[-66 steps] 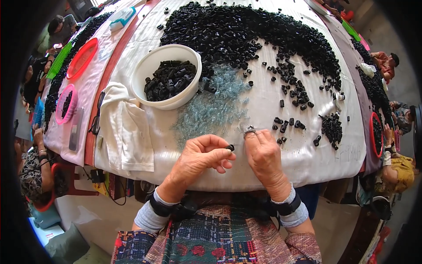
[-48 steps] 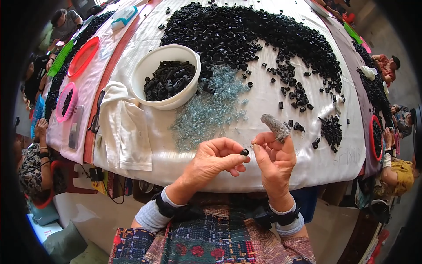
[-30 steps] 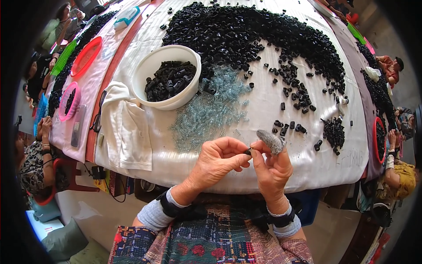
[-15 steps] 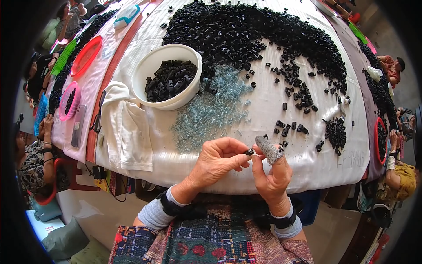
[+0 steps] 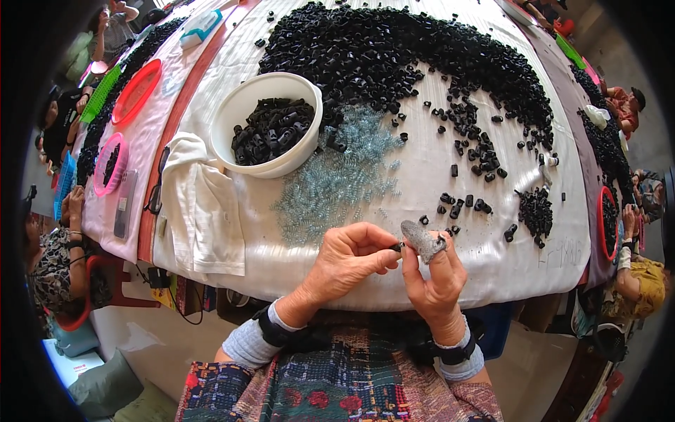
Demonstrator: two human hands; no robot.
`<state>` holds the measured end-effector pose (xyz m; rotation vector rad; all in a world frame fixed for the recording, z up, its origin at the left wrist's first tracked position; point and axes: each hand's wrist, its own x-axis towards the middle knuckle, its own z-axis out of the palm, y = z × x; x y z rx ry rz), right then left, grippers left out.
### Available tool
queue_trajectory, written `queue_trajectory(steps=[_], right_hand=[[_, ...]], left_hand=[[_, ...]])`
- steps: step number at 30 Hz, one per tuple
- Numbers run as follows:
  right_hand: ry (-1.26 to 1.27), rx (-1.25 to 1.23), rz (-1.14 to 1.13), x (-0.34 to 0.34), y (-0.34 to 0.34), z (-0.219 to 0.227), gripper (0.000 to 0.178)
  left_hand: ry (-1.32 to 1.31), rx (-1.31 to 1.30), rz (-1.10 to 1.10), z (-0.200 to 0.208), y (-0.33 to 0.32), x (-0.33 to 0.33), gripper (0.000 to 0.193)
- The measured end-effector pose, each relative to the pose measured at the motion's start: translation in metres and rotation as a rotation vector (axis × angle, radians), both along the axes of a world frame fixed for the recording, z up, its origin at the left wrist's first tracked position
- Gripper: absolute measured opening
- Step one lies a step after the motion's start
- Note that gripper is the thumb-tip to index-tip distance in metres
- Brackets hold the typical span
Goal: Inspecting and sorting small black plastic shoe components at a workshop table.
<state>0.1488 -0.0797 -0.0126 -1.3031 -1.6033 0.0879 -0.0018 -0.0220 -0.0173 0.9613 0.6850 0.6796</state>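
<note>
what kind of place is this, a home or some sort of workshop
Probably a small hand-assembly workshop. A long cloth-covered table holds a heap of black parts, a pile of springs and a bowl of parts, and other people work along both sides.

Beyond the hands, a broad table under white cloth, running far ahead. Left of the hands, a neighbouring table covered in pale pink, bearing red and pink trays. Below and left, a pale hard floor. At both sides, seated people along the table edges. Even, bright daylight throughout.
</note>
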Motion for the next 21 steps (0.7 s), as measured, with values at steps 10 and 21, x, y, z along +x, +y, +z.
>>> queue_trajectory(steps=[10, 21], right_hand=[[0.097, -0.069, -0.033, -0.0027, -0.0020, -0.0023, 0.026], [0.293, -0.145, -0.084, -0.0090, -0.0035, -0.0005, 0.024]], left_hand=[[-0.006, 0.048, 0.014, -0.0037, -0.0001, -0.0009, 0.018], [-0.027, 0.042, -0.002, -0.0052, 0.0002, -0.0043, 0.018]])
